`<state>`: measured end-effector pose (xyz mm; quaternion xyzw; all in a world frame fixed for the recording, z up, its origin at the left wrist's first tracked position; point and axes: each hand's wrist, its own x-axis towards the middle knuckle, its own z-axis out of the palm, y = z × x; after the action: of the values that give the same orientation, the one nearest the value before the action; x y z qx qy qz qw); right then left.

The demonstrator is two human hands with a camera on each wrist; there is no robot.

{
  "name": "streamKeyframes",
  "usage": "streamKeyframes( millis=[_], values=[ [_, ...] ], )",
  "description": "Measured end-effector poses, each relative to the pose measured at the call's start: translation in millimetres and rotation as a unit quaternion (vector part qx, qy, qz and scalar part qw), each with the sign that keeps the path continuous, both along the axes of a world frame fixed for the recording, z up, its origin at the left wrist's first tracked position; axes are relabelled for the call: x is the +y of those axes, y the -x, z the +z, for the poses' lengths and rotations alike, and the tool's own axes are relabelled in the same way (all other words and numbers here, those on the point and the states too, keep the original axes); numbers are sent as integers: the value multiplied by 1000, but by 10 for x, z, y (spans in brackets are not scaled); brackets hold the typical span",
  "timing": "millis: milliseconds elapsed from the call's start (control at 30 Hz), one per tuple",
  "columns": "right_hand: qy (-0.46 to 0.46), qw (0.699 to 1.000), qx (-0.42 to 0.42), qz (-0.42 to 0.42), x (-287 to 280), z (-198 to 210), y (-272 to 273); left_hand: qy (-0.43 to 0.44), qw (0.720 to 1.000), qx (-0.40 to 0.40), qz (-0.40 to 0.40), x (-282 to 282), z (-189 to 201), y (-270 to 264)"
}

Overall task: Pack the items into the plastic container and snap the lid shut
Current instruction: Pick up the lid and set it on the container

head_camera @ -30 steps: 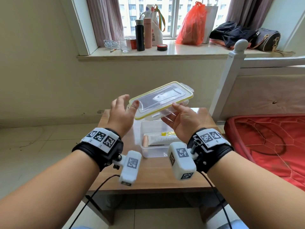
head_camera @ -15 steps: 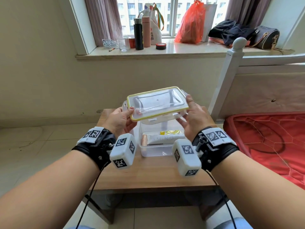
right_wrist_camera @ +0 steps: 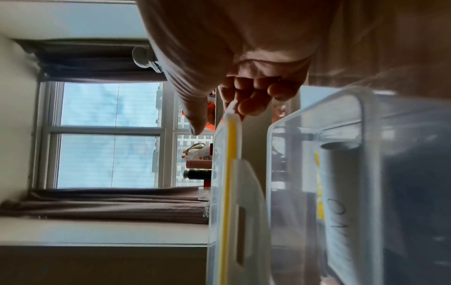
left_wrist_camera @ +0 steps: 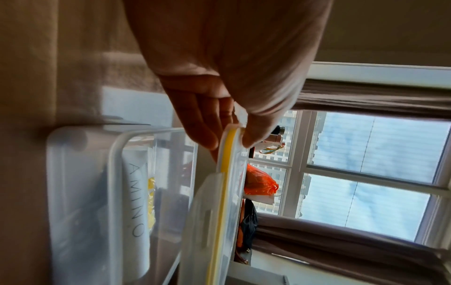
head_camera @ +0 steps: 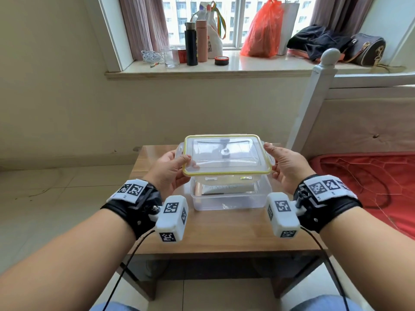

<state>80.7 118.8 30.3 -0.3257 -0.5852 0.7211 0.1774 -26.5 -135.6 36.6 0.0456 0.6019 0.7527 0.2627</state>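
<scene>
A person holds a clear lid (head_camera: 226, 154) with a yellow seal level above an open plastic container (head_camera: 231, 197) on a small wooden table (head_camera: 224, 234). The lid is apart from the container's rim, with a gap showing between them in both wrist views. The left hand (head_camera: 167, 172) grasps the lid's left edge, thumb on top and fingers (left_wrist_camera: 202, 123) underneath. The right hand (head_camera: 286, 168) grasps the right edge the same way, thumb over the rim and fingers (right_wrist_camera: 251, 100) curled beneath it. The lid's locking flaps hang free at its sides. Inside the container lies a white tube (head_camera: 224, 189) printed with grey letters, and beside it something yellow (left_wrist_camera: 150, 202), too blurred to identify. Behind the table, a windowsill (head_camera: 224, 69) carries a black bottle (head_camera: 190, 43), a pink bottle (head_camera: 201, 40) and an orange plastic bag (head_camera: 261, 30). A bed with a red cover (head_camera: 370, 182) stands to the right.
</scene>
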Motion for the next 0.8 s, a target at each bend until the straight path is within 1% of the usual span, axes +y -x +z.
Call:
streamKeyframes(
  millis=[67,167,267,367,567,800],
  values=[
    [-34,999,-3,7,-20,-65,-15,29,999,11,14,18,-52,-22],
    [-80,997,-6,1,-21,-190,-54,106,993,36,33,11,-163,-39],
    [-95,995,-12,-2,-30,-294,-87,152,986,56,26,-1,-258,-58],
    [-82,996,-16,-5,-28,-381,-92,188,979,78,24,2,-313,-51],
    [-70,997,-23,-3,18,-484,-90,222,972,76,16,38,-414,-12],
    [-92,995,-41,6,57,-517,-86,214,975,61,20,67,-501,24]
  ],
)
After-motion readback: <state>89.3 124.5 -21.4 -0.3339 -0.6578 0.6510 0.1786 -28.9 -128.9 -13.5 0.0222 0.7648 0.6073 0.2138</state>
